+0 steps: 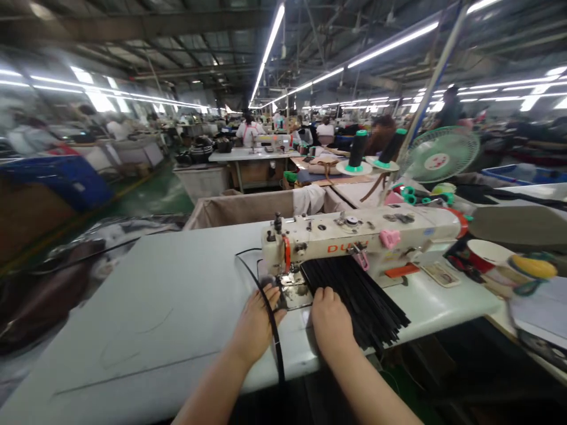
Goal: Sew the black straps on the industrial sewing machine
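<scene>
A cream sewing machine (354,233) stands on the white table (168,313). My left hand (257,321) lies palm down left of the needle plate (295,292), pressing on a thin black strip (272,330) that runs from behind the machine, under the hand and off the front edge. My right hand (330,319) rests right of the plate, its fingers on the near end of a pile of black strips (363,298) lying under the machine arm.
Two dark thread cones (357,150) on a stand and a green fan (436,154) rise behind the machine. A red-rimmed cup (485,255) and small clutter sit at right. A fabric-lined bin (239,208) stands behind the table. Other workers sit at far tables.
</scene>
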Demonstrator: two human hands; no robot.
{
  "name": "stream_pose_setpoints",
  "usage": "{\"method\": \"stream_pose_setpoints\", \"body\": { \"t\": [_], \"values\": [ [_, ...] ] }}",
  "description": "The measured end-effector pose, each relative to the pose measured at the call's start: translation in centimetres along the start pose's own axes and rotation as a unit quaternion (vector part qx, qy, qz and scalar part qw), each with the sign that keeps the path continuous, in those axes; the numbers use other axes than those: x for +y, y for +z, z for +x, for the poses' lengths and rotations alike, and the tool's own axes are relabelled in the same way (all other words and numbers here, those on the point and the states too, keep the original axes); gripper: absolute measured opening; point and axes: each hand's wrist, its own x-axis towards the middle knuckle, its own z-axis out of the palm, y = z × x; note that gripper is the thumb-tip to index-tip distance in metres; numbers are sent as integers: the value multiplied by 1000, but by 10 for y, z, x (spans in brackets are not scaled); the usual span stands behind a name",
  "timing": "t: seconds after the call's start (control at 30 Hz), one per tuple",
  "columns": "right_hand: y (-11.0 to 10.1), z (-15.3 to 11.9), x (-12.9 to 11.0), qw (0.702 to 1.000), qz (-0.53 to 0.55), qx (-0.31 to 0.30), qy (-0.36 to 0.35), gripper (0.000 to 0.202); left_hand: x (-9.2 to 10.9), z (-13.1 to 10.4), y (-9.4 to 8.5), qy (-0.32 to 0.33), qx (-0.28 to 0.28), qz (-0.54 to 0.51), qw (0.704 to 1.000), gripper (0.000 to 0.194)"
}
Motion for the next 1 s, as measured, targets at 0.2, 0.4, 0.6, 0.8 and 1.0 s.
{"method": "stream_pose_setpoints", "body": {
  "t": [0.2, 0.4, 0.6, 0.8, 1.0],
  "values": [
    [-4, 6, 3, 996, 84, -25, 16, 30, 20, 5, -34, 19, 99, -24, 995, 32],
    [-8, 14, 23, 948, 302, -46, 93, 26, 30, -1, -29, 228, 59, 54, 970, 27],
    [-10, -17, 26, 768, 600, -139, 174, 19, 13, 9, -7, 4, 44, 25, 999, 25],
    [-10, -64, 21, 540, 772, -213, 258, 44, 7, 16, -20, -5, 50, -72, 996, 24],
    [0, -101, 29, 445, 806, -256, 295, 50, 33, 9, -37, 135, 9, 4, 991, 20]
  ]
}}
